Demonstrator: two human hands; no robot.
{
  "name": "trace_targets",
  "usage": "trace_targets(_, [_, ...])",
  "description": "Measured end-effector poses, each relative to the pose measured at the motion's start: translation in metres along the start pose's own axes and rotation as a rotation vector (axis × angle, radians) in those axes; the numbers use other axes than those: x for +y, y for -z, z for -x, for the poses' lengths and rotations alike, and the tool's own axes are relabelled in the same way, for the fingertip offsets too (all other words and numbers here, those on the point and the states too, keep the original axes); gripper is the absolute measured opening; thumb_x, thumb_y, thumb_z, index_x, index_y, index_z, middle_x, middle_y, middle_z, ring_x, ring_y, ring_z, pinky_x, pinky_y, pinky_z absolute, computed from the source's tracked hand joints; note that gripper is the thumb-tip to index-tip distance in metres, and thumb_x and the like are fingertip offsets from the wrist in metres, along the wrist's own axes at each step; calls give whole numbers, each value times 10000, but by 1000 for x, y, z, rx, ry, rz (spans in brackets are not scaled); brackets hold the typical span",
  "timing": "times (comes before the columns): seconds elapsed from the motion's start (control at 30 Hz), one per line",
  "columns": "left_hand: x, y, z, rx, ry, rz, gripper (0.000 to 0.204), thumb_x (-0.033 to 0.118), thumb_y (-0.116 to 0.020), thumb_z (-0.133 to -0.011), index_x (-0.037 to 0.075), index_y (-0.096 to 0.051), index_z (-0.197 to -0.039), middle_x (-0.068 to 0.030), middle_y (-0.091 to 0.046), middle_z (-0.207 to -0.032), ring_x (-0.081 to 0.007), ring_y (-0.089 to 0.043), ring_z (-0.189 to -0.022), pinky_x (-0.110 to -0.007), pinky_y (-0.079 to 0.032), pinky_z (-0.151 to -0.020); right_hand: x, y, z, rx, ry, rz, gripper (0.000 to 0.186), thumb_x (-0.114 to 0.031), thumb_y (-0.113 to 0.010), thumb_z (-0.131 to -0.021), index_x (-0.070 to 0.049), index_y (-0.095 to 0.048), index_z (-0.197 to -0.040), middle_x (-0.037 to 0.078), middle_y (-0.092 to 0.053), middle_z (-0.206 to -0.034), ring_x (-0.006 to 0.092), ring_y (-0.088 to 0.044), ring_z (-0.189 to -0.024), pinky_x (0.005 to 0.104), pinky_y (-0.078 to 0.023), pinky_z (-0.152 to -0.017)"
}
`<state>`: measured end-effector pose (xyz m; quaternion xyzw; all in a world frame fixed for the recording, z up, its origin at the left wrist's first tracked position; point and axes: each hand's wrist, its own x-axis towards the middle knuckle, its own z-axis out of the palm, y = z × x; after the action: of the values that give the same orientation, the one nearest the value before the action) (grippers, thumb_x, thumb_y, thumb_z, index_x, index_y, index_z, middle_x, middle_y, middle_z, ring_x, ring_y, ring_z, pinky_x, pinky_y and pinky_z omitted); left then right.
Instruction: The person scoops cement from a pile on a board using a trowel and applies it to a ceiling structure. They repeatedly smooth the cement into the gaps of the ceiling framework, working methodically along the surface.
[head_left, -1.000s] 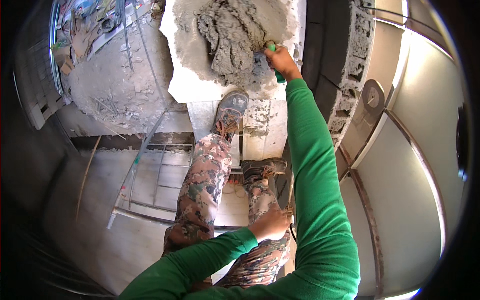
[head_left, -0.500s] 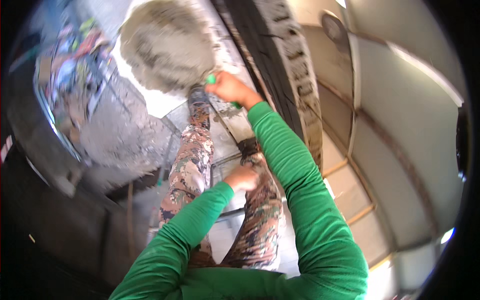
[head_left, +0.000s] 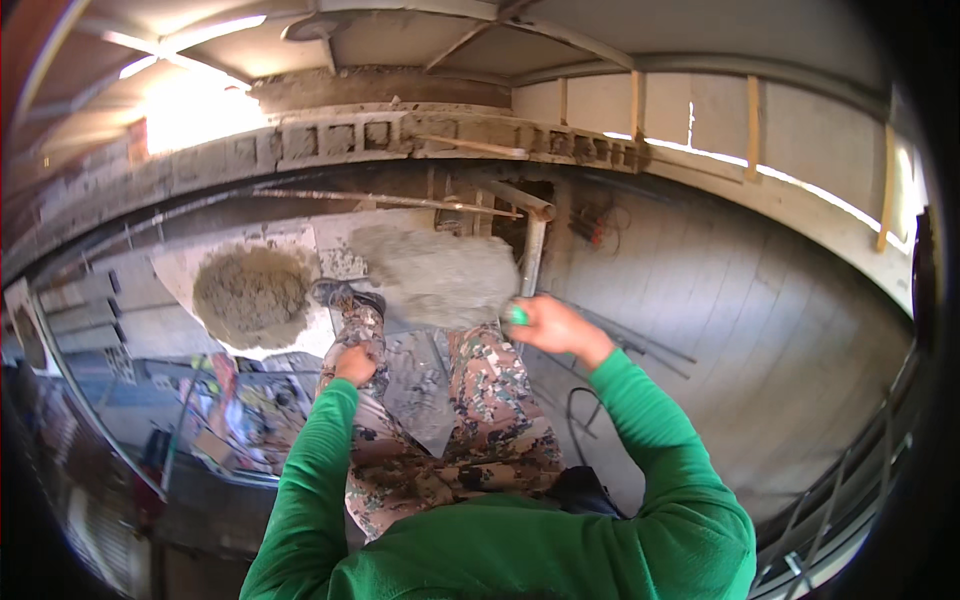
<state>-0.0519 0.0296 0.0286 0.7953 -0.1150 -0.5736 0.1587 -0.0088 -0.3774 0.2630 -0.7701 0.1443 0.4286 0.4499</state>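
My right hand (head_left: 556,328) is closed round the green handle of a trowel (head_left: 517,315), right of my knees. Its blade cannot be made out. Just left of the handle is a wide, motion-blurred mass of wet grey mortar (head_left: 440,275); whether some of it rides on the blade, I cannot tell. Farther left, a rounded heap of mortar (head_left: 252,295) sits on a pale sheet (head_left: 170,268), beside my shoe (head_left: 345,294). My left hand (head_left: 355,366) is curled closed against my left knee, with nothing seen in it.
Beyond the mortar runs a long beam with square pockets (head_left: 300,140). A metal pipe (head_left: 534,255) stands near the trowel, and thin rods (head_left: 640,335) lie to the right. Clutter (head_left: 235,415) covers the lower left. A concrete-coloured floor (head_left: 740,330) spreads right.
My view has swung round to the right. My right hand has carried the trowel away from the rounded mortar heap. My left hand stays low by my legs.
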Motion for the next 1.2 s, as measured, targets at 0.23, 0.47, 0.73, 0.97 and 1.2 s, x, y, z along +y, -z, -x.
trace_targets(0.23, [6, 63, 19, 116, -5, -257, 334, 273, -607, -782, 38, -620, -1019, -185, -622, -1077, -377, -579, -1035, -476, -456, -890, 109, 66, 84, 337, -461, -553, 175, -161, -649, -828, -52, -527, -767, 17, -548, -610, 106, -484, -513, 303, -404, -480])
trace_targets(0.47, [64, 95, 47, 139, 30, -405, 381, 295, -618, -784, 57, -580, -1079, -159, -602, -1069, -373, -548, -1043, -496, -417, -905, 259, 70, -9, 732, -364, -1252, 182, -147, -615, -872, -92, -471, -776, 1, -459, -555, 103, -428, -429, 287, -369, -406])
trace_targets(0.73, [106, 102, 18, 60, 30, -442, 319, 303, -620, -789, 95, -562, -1024, -118, -596, -1034, -335, -548, -1014, -485, -404, -847, 383, 108, -192, 1103, -344, -1767, 217, -175, -603, -876, -74, -504, -711, 30, -470, -580, 145, -449, -465, 311, -392, -433])
trace_targets(0.97, [132, 99, -1, 20, 27, -426, 326, 297, -636, -776, 96, -540, -1014, -108, -568, -980, -321, -524, -999, -455, -368, -890, 477, 181, -297, 1347, -253, -1803, 182, -167, -573, -886, -74, -516, -740, 62, -511, -637, 200, -486, -518, 366, -408, -470])
trace_targets(1.2, [156, 94, -4, -11, 53, -376, 338, 257, -637, -777, 79, -524, -1040, -121, -559, -1019, -328, -511, -1040, -466, -358, -913, 402, 115, -329, 1116, -85, -2158, 57, -150, -530, -913, -108, -516, -877, 45, -508, -706, 186, -498, -560, 367, -420, -477])
